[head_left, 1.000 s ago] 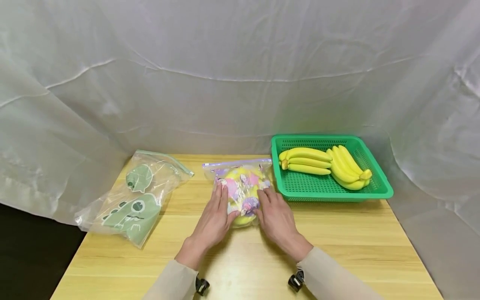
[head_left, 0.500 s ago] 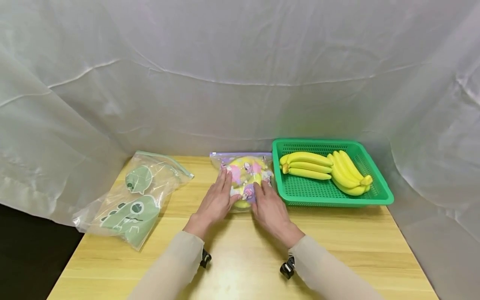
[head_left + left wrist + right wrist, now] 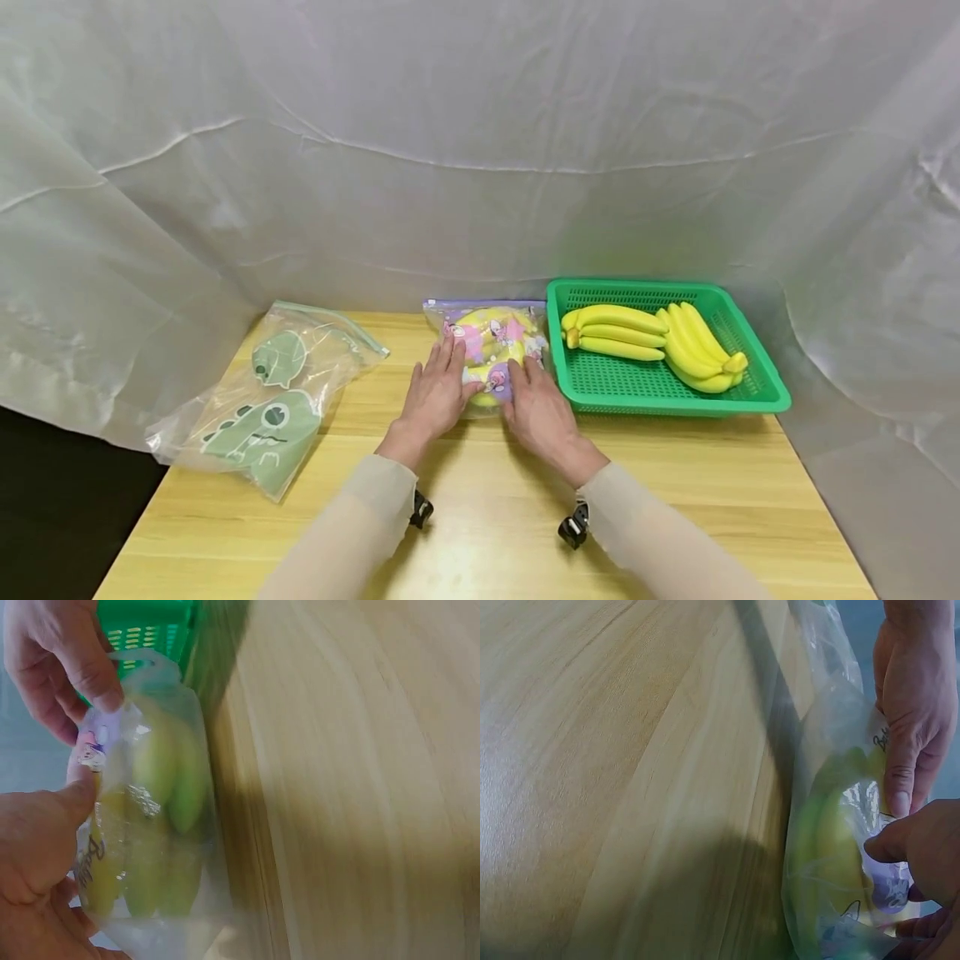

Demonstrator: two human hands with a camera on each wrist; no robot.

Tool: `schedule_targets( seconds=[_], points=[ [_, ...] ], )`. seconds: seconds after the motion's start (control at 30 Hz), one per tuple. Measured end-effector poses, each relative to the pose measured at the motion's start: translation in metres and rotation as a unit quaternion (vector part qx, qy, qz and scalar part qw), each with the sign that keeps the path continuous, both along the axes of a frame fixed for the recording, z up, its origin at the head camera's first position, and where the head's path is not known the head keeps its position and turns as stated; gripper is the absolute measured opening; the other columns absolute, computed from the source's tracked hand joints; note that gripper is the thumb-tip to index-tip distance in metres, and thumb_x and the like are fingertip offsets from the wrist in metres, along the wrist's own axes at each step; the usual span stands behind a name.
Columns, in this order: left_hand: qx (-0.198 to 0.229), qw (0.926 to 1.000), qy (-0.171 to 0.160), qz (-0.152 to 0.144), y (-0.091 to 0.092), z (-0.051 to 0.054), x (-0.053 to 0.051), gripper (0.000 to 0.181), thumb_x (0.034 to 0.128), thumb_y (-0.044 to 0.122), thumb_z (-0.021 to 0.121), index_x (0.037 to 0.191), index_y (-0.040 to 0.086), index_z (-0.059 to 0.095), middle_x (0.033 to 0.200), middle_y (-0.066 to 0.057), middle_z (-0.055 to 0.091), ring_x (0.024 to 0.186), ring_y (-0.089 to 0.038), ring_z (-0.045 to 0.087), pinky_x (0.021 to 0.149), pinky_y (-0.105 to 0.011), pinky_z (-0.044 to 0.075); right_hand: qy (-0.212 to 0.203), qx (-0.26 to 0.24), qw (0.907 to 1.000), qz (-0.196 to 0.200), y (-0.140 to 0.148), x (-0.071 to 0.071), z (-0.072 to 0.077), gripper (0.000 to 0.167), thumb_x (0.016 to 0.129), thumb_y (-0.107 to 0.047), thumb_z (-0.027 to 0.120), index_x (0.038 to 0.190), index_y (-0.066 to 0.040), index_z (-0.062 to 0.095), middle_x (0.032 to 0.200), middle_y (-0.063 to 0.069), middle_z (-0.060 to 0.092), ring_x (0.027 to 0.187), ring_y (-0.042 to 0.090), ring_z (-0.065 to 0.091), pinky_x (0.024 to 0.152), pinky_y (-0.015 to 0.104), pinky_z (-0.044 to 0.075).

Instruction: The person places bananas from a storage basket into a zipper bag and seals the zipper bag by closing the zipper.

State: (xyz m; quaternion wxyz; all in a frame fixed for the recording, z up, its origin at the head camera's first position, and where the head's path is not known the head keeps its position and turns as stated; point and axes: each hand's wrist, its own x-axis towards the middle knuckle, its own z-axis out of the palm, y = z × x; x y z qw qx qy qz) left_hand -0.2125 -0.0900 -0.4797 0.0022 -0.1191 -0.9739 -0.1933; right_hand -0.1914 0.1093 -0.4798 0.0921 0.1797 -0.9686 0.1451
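A clear zip bag (image 3: 495, 333) with pink and purple cartoon prints lies near the back of the table, with yellow bananas (image 3: 157, 765) inside. Its purple zip strip runs along the far edge and looks closed. My left hand (image 3: 435, 396) rests on the bag's left side, fingers extended forward and thumb towards the middle. On the near right part of the bag rests my right hand (image 3: 540, 412), its fingers slightly bent over the top. Both wrist views show the thumbs and fingers touching the plastic from above, without a grip round it.
A green plastic basket (image 3: 615, 385) with two bunches of bananas (image 3: 618, 321) stands right against the bag's right side. At the left lies a flat clear zip bag (image 3: 277, 425) with a green dinosaur print. A grey curtain (image 3: 480, 225) hangs behind the wooden table (image 3: 480, 517).
Both hands and the banana-filled bag have moved away from me, towards the curtain, and slightly right over the second. In the last half second the movement is small.
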Motion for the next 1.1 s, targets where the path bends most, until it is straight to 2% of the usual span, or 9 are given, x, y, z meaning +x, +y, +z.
schedule_targets(
  seconds=[0.2, 0.43, 0.57, 0.73, 0.83, 0.93, 1.1],
  points=[
    [0.01, 0.9999, 0.004, -0.003, -0.002, 0.001, 0.004, 0.076, 0.1066, 0.044, 0.058, 0.166, 0.007, 0.028, 0.176, -0.016, 0.014, 0.161, -0.04, 0.019, 0.124, -0.064, 0.025, -0.014, -0.005, 0.9999, 0.002, 0.0, 0.001, 0.002, 0.068, 0.093, -0.02, 0.075, 0.151, 0.002, 0.048, 0.15, 0.032, 0.048, 0.13, 0.049, 0.057, 0.105, 0.058, 0.052],
    [0.02, 0.9997, 0.006, -0.011, -0.015, 0.002, 0.012, 0.065, 0.1087, 0.038, 0.057, 0.164, 0.011, 0.036, 0.175, -0.014, 0.021, 0.161, -0.038, 0.021, 0.127, -0.061, 0.021, 0.015, -0.012, 0.9993, 0.031, -0.002, 0.001, -0.004, 0.068, 0.094, -0.031, 0.079, 0.146, 0.002, 0.051, 0.153, 0.034, 0.046, 0.141, 0.052, 0.048, 0.112, 0.061, 0.046],
    [0.033, 0.9993, 0.013, -0.012, -0.022, 0.002, 0.017, 0.057, 0.1097, 0.033, 0.054, 0.162, 0.012, 0.041, 0.172, -0.015, 0.029, 0.16, -0.038, 0.025, 0.129, -0.056, 0.02, 0.039, -0.008, 0.9978, 0.053, -0.002, -0.001, -0.007, 0.067, 0.092, -0.036, 0.081, 0.142, -0.001, 0.055, 0.152, 0.03, 0.048, 0.14, 0.05, 0.049, 0.113, 0.061, 0.044],
    [0.042, 0.9986, 0.031, -0.002, -0.04, 0.002, 0.02, 0.052, 0.109, 0.027, 0.053, 0.157, 0.009, 0.047, 0.167, -0.019, 0.039, 0.157, -0.04, 0.032, 0.128, -0.056, 0.023, 0.047, 0.004, 0.9968, 0.065, 0.002, -0.004, -0.005, 0.063, 0.092, -0.038, 0.081, 0.138, -0.003, 0.057, 0.148, 0.028, 0.052, 0.14, 0.049, 0.048, 0.122, 0.059, 0.034],
    [0.039, 0.9981, 0.044, 0.02, -0.061, 0.004, 0.022, 0.051, 0.1073, 0.023, 0.053, 0.155, 0.005, 0.048, 0.164, -0.022, 0.041, 0.155, -0.043, 0.035, 0.126, -0.06, 0.025, 0.037, 0.008, 0.9971, 0.066, 0.003, -0.004, -0.002, 0.062, 0.092, -0.037, 0.081, 0.138, -0.003, 0.057, 0.148, 0.03, 0.053, 0.141, 0.05, 0.048, 0.123, 0.06, 0.033],
    [0.029, 0.9963, 0.053, 0.061, -0.088, 0.004, 0.022, 0.052, 0.1052, 0.02, 0.053, 0.153, 0.002, 0.048, 0.161, -0.026, 0.044, 0.152, -0.046, 0.037, 0.124, -0.065, 0.026, 0.017, 0.007, 0.9975, 0.068, 0.001, -0.004, -0.001, 0.063, 0.094, -0.037, 0.079, 0.141, -0.003, 0.055, 0.15, 0.03, 0.052, 0.143, 0.05, 0.046, 0.123, 0.06, 0.031],
    [0.009, 0.9893, 0.014, 0.145, -0.129, 0.0, 0.025, 0.056, 0.1044, 0.019, 0.049, 0.156, -0.001, 0.04, 0.161, -0.031, 0.038, 0.152, -0.053, 0.03, 0.118, -0.077, 0.021, -0.009, 0.0, 0.9976, 0.069, -0.005, -0.002, 0.001, 0.066, 0.095, -0.037, 0.077, 0.145, -0.001, 0.052, 0.153, 0.031, 0.049, 0.147, 0.049, 0.043, 0.125, 0.059, 0.028]
  ],
)
